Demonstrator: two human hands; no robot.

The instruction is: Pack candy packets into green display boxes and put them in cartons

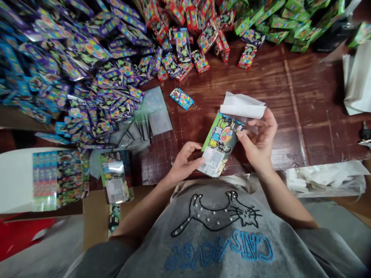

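Note:
A printed pack (222, 141) with a green edge, colourful lettering and a pale label tilts in front of me at the table's near edge. My left hand (187, 162) grips its lower left side between thumb and fingers. On the upper right, my right hand (261, 135) is closed with its thumb against the pack and its fingers at clear film. A white paper-like strip (242, 105) lies across the pack's top end, beside my right fingertips. Whether the strip is fixed to the film I cannot tell.
Heaped small boxes cover the far side: purple (121, 69), red (188, 15) and green (278, 23). One blue box (181, 98) lies alone on the brown table (261, 81). Clear bags (158, 110) lie left; finished-looking packs (116, 177) sit near a white surface (16, 177).

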